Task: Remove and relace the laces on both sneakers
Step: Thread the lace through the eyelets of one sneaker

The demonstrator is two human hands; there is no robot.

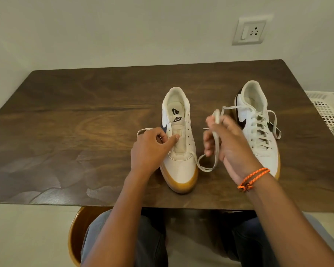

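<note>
Two white sneakers with gum soles stand on the dark wooden table (66, 116), toes toward me. The left sneaker (179, 143) has nearly all its eyelets bare; its white lace (207, 167) still runs from the lowest eyelets. My left hand (152, 149) pinches one end of that lace at the shoe's left side, thumb resting on the tongue. My right hand (226, 139), with an orange cord at the wrist, grips the other end, lifted between the shoes. The right sneaker (258, 128) is fully laced, its untied ends lying loose.
A white plastic basket (328, 110) sits off the table's right edge. A wall socket (249, 31) is on the wall behind. My knees and a brown round stool (75, 234) are below the near table edge.
</note>
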